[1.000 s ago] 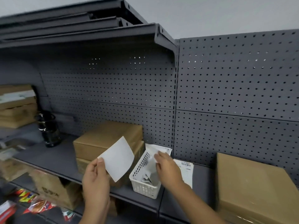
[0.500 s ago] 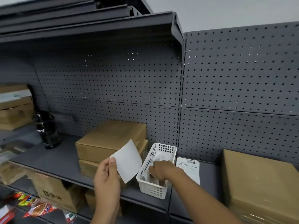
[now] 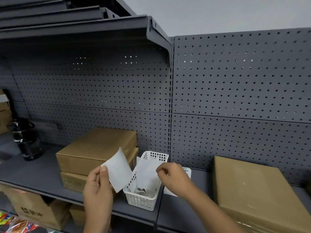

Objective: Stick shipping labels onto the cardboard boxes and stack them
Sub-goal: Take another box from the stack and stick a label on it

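Mostly, right hand point(image 3: 175, 178) hides the printed label point(image 3: 187, 170) beside the basket point(image 3: 143, 201).

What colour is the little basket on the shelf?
White: the basket has gridded walls, seen in the head view.

1. On the shelf point(image 3: 33, 170) before you, left of centre, an upper box point(image 3: 97, 148) lies on a lower box point(image 3: 72, 180).
2. A basket point(image 3: 143, 201) stands just right of that stack.
3. Your left hand point(image 3: 97, 187) holds a label sheet point(image 3: 119, 170) in front of the stack.
4. Your right hand point(image 3: 173, 179) is above the basket, with a printed label point(image 3: 187, 170) partly hidden behind it.
5. Another box point(image 3: 252, 187) lies far right, and a bottle point(image 3: 27, 142) stands far left.
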